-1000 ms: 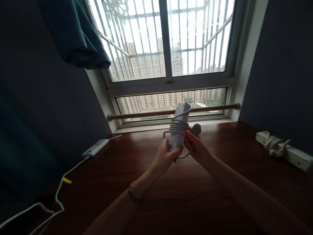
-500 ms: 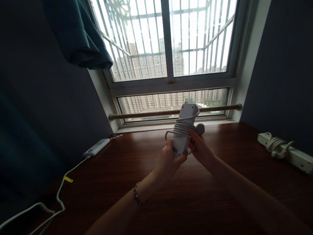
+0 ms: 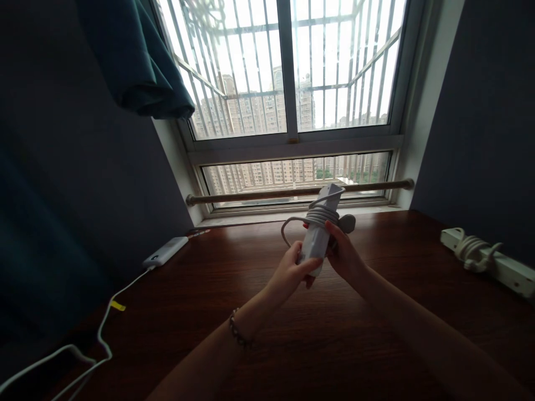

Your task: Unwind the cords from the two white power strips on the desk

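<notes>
A white power strip (image 3: 320, 231) is held upright above the dark wooden table (image 3: 317, 340), its cord (image 3: 318, 214) coiled around its upper half. My left hand (image 3: 292, 272) grips its lower end from the left. From the right, my right hand (image 3: 345, 256) clasps the strip, fingers on the coils. The round plug (image 3: 346, 224) sticks out just behind my right fingers. A loose loop of cord hangs to the left of the strip.
A second white power strip (image 3: 489, 260) with wrapped cord lies at the table's right edge. A white power bank (image 3: 165, 251) with a trailing white cable (image 3: 98, 334) lies at the left. Window, wooden rail (image 3: 259, 194) and teal curtain (image 3: 134, 61) are behind.
The strip has turned slightly and tilted right, now showing its narrow side. Both hands shifted a little right and keep their hold.
</notes>
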`<state>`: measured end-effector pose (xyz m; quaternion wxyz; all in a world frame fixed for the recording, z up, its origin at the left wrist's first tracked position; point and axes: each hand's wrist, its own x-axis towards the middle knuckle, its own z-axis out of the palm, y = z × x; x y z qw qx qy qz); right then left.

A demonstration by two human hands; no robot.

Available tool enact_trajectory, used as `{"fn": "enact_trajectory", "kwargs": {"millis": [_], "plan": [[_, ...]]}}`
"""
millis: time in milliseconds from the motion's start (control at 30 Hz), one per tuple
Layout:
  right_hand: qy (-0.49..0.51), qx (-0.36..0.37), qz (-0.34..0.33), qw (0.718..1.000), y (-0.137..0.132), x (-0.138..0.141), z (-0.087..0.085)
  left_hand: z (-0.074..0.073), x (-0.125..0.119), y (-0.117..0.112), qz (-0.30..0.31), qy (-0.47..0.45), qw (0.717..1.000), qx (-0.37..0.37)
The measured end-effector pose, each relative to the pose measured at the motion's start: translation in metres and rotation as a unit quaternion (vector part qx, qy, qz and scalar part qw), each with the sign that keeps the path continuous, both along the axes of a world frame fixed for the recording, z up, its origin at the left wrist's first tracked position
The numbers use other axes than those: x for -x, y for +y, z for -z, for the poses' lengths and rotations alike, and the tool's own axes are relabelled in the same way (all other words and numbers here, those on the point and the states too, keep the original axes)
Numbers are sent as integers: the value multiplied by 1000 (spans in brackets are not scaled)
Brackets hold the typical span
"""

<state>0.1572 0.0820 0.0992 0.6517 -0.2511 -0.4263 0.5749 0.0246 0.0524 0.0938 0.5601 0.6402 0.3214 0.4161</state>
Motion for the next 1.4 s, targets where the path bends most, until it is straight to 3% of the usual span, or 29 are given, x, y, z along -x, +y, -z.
{"fn": "enact_trajectory", "kwargs": {"millis": [100, 267, 433, 600, 700, 800, 867, 967, 1067, 1133, 1267, 1333, 1400], "plan": [[6, -1, 3, 1000, 2, -6, -6, 1, -2, -2, 29, -18, 999, 26], [13, 3, 23, 1000, 10, -15, -9, -1, 0, -6, -54, 80, 992, -82], [12, 3, 44, 999, 13, -20, -12, -3, -2, -4, 35, -11, 999, 32], [22, 16, 49, 998, 12, -20, -15, -1, -4, -7, -22, 33, 999, -28], [29, 23, 58, 998, 13, -21, -15, -3, -5, -9, 22, -28, 998, 48], [31, 36, 73, 996, 15, -23, -13, -3, -8, -9, 92, -119, 979, 140], [34, 42, 80, 995, 16, -23, -13, -1, -9, -8, 99, -113, 979, 140], [43, 48, 77, 995, 17, -22, -13, 1, -8, -9, -1, 31, 999, 25], [62, 49, 80, 994, 18, -22, -15, -3, -5, -15, -154, 200, 957, -146], [71, 50, 82, 993, 17, -23, -16, -6, -3, -20, -187, 245, 932, -193], [57, 60, 81, 993, 15, -26, -19, -8, -2, -21, -116, 179, 968, -130], [45, 59, 95, 993, 16, -29, -20, -7, -3, -17, -52, 93, 994, -38], [33, 59, 117, 991, 18, -34, -20, -5, -4, -11, 25, -11, 997, 68]]}}
